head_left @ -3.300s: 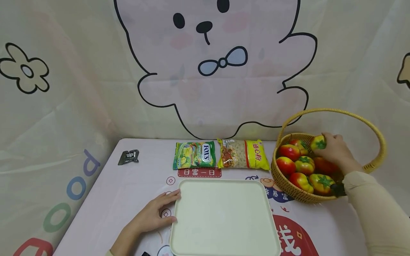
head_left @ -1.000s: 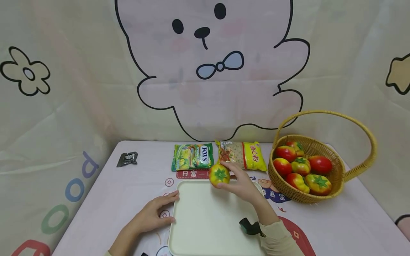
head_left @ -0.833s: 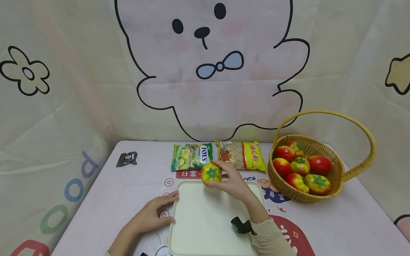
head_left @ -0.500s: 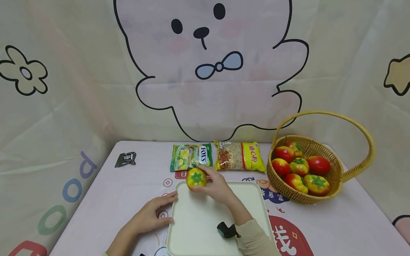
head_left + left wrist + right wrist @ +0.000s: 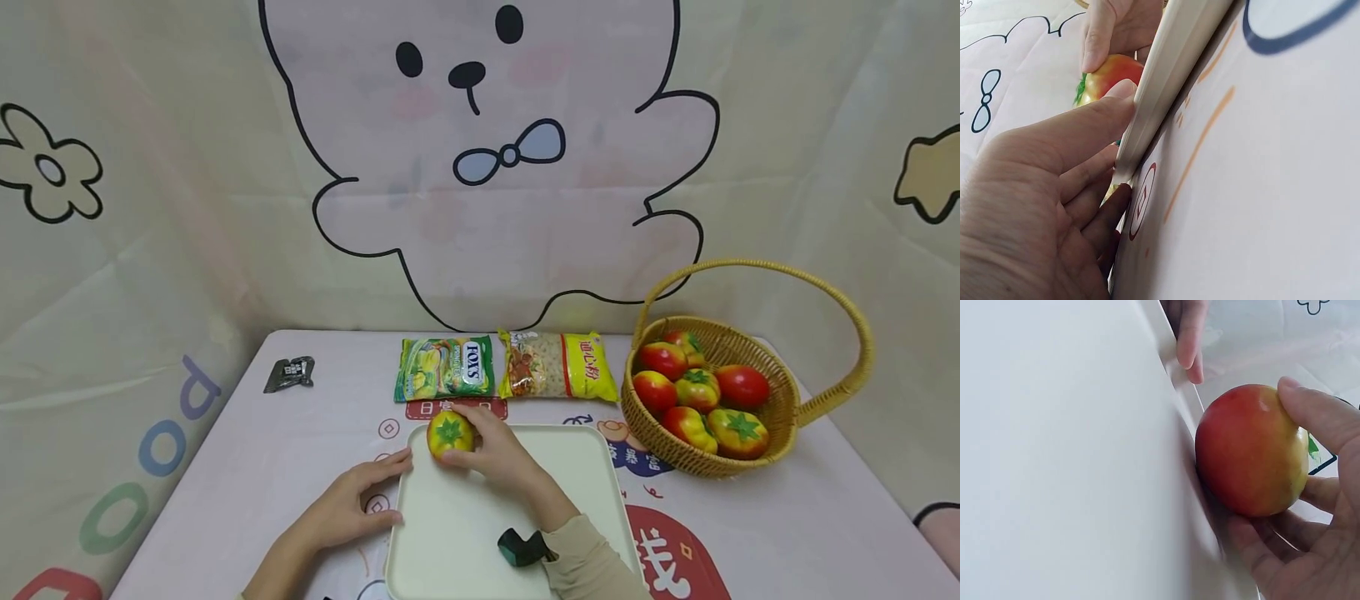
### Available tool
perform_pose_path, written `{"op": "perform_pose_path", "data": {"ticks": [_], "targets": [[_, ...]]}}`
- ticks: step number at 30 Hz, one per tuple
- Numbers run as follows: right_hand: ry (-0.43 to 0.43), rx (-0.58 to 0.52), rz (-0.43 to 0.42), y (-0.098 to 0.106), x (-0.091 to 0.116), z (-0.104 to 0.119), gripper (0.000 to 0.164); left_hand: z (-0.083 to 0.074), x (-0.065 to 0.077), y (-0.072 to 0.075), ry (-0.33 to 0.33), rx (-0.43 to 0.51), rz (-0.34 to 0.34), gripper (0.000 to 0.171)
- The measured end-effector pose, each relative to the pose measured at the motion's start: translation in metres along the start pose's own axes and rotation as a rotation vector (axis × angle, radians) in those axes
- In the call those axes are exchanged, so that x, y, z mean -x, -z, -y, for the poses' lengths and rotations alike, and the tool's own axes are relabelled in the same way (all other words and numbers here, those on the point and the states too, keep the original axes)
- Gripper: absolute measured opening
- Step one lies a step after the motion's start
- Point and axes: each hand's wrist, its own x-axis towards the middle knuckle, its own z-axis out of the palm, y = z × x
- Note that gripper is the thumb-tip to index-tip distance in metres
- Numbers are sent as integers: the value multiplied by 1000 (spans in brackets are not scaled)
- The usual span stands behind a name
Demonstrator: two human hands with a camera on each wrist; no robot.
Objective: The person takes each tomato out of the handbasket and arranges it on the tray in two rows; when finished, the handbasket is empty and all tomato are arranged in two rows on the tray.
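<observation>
The right hand [image 5: 498, 457] has the red-and-yellow tomato [image 5: 450, 435] pinched between thumb and fingers, spread only as wide as the fruit; the tomato sits low at the far left corner of the pale tray [image 5: 510, 508], though I can't tell from here whether its weight is fully on the surface; just beside it, the left hand [image 5: 341, 507] rests along the tray's left edge, fingers and thumb apart, gripping nothing; beyond the tray lie a green packet [image 5: 444, 368] and a yellow packet [image 5: 558, 367], and to the right stands a wicker basket [image 5: 663, 442] with more such fruits [image 5: 697, 389]; I'd judge the step in hand to be setting the tomato down; the next move calls for settling it gently, then loosening the fingers without letting it roll
</observation>
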Motion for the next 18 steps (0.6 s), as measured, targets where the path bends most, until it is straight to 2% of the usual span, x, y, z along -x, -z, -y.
{"op": "perform_pose_path", "data": {"ticks": [8,18], "targets": [[-16,22,26,0,0,1,75,1,1,-1,12,7,-2,61],[18,53,40,0,0,-1,75,0,1,-1,15,6,1,60]]}}
